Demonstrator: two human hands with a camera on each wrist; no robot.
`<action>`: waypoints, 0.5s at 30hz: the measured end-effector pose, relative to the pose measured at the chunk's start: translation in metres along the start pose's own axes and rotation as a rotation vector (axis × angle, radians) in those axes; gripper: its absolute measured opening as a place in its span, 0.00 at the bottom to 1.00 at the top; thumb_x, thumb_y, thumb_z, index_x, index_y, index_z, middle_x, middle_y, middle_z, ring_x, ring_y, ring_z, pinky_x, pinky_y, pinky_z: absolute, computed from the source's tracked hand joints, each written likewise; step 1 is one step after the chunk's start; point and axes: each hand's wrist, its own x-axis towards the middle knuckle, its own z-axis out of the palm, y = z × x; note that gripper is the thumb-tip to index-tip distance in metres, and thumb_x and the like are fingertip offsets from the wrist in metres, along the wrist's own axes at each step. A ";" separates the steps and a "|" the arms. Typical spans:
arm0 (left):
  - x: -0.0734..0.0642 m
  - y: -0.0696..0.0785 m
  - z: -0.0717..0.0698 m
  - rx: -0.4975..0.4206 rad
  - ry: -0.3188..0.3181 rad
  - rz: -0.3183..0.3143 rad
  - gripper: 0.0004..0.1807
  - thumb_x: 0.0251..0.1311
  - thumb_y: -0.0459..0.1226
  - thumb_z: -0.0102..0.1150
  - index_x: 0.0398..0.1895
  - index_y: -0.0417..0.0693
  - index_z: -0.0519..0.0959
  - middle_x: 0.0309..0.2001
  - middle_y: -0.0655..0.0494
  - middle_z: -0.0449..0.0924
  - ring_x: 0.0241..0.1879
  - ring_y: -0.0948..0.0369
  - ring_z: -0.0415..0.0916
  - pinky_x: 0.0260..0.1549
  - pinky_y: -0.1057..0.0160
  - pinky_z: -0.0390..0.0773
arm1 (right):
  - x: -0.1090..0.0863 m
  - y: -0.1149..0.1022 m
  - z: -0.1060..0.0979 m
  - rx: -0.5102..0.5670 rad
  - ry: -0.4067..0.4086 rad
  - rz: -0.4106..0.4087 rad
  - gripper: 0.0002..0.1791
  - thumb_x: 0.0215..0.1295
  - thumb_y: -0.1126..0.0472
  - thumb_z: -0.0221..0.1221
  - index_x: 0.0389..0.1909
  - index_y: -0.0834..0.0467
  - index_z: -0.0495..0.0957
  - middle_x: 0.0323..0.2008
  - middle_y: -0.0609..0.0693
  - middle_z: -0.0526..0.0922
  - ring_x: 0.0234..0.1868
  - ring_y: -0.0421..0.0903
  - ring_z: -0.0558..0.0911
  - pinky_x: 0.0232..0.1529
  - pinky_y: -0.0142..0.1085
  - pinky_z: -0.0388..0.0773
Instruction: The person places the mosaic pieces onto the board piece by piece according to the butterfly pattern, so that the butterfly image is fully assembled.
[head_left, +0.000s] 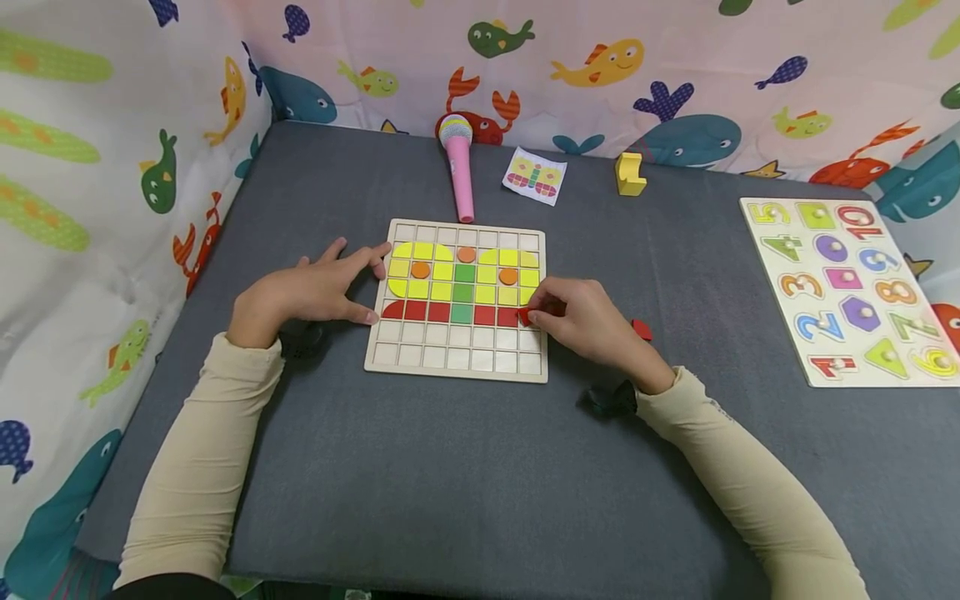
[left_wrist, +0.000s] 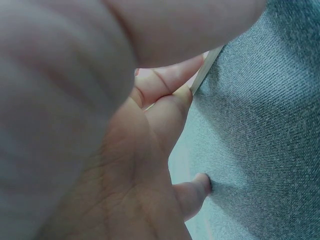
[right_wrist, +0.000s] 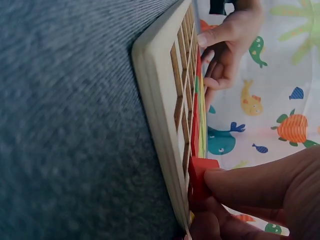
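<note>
A wooden grid board (head_left: pixel 420 358) lies on the table, set with yellow, green, orange and red tiles. My right hand (head_left: pixel 581 321) pinches a red tile (right_wrist: pixel 201 175) between thumb and fingers at the right end of the red row; the tile is tilted in the right wrist view. On the opposite side my left hand (head_left: pixel 315 287) touches the board's left edge, fingers and thumb spread. In the left wrist view, fingertips (left_wrist: pixel 182 95) meet the board's edge. Another red tile (head_left: pixel 642 330) lies on the cloth beyond my right hand, partly hidden by it.
Behind the board lie a pink toy microphone (head_left: pixel 461 171) and a small picture card (head_left: pixel 535 176) with a coloured tile pattern. A yellow block (head_left: pixel 630 174) stands to their right. At the far right is a number-and-shape puzzle board (head_left: pixel 806 333). A patterned curtain (head_left: pixel 420 50) borders the table.
</note>
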 end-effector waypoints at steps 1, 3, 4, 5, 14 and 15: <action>0.000 0.000 0.000 0.002 0.001 0.000 0.37 0.65 0.46 0.77 0.69 0.54 0.64 0.87 0.42 0.40 0.82 0.31 0.22 0.68 0.18 0.29 | 0.000 0.000 0.000 -0.010 0.002 -0.008 0.02 0.70 0.66 0.69 0.40 0.60 0.86 0.31 0.48 0.82 0.30 0.46 0.76 0.31 0.40 0.72; 0.001 0.001 0.000 0.006 0.003 0.003 0.35 0.65 0.46 0.77 0.66 0.54 0.65 0.87 0.43 0.39 0.82 0.31 0.23 0.68 0.18 0.30 | -0.001 0.000 0.000 -0.030 0.004 -0.022 0.01 0.70 0.66 0.70 0.38 0.59 0.86 0.31 0.48 0.81 0.30 0.45 0.75 0.30 0.40 0.72; 0.001 0.001 0.000 0.007 0.004 0.005 0.34 0.65 0.46 0.77 0.66 0.53 0.65 0.87 0.43 0.39 0.82 0.31 0.23 0.68 0.17 0.30 | -0.001 0.000 0.000 -0.038 0.003 -0.027 0.02 0.70 0.66 0.70 0.38 0.59 0.86 0.31 0.48 0.80 0.30 0.45 0.75 0.30 0.40 0.71; 0.001 0.001 0.000 0.006 0.003 0.005 0.34 0.65 0.46 0.77 0.65 0.53 0.65 0.87 0.43 0.39 0.82 0.31 0.22 0.68 0.18 0.30 | -0.001 0.001 0.000 -0.043 0.002 -0.028 0.02 0.70 0.66 0.70 0.37 0.59 0.86 0.31 0.48 0.80 0.30 0.45 0.75 0.30 0.40 0.71; 0.000 0.001 -0.001 -0.004 -0.005 -0.002 0.43 0.66 0.45 0.76 0.76 0.53 0.60 0.87 0.41 0.40 0.82 0.32 0.21 0.69 0.19 0.29 | -0.001 -0.001 0.004 -0.069 -0.003 -0.040 0.03 0.70 0.67 0.70 0.35 0.59 0.85 0.30 0.48 0.80 0.28 0.44 0.75 0.28 0.38 0.71; 0.000 0.001 -0.001 -0.003 -0.005 0.000 0.42 0.66 0.46 0.76 0.75 0.53 0.61 0.87 0.41 0.40 0.82 0.32 0.21 0.69 0.19 0.29 | -0.001 -0.001 0.004 -0.077 -0.002 -0.047 0.04 0.71 0.67 0.69 0.35 0.59 0.85 0.28 0.47 0.80 0.27 0.43 0.74 0.27 0.38 0.71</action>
